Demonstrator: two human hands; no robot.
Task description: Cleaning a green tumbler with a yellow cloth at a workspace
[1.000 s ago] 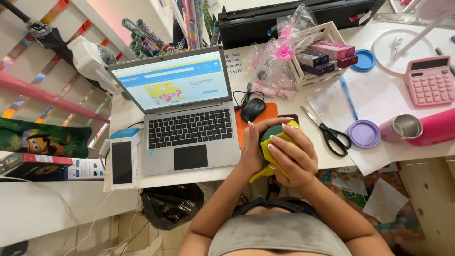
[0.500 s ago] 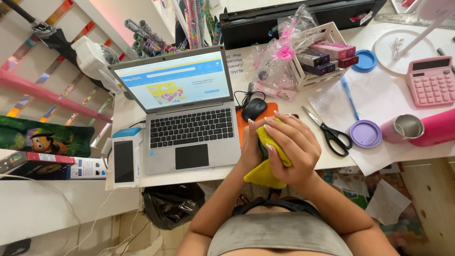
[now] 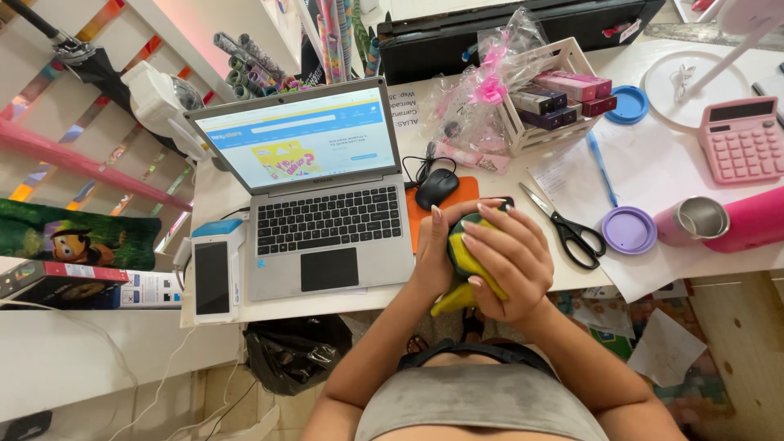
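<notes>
Both my hands are together in front of the desk edge, just right of the open laptop (image 3: 322, 196). My left hand (image 3: 434, 253) holds a dark green round object (image 3: 454, 235) from its left side. My right hand (image 3: 508, 263) presses a yellow cloth (image 3: 462, 268) against that object, fingers curled over it. A tail of the cloth hangs below my hands. The green object is mostly hidden by the cloth and my fingers.
A black mouse (image 3: 437, 188) lies on an orange pad. Scissors (image 3: 567, 229), a purple lid (image 3: 628, 229), a pink tumbler (image 3: 723, 219), a blue pen (image 3: 601, 167) and a pink calculator (image 3: 742, 140) lie to the right. A white crate (image 3: 545, 96) of boxes stands behind, a card terminal (image 3: 214, 273) at left.
My right hand has rubbed the yellow cloth over the green object, sliding up over it and back down. The cloth's hanging tail grew and shrank again. My left hand stayed put.
</notes>
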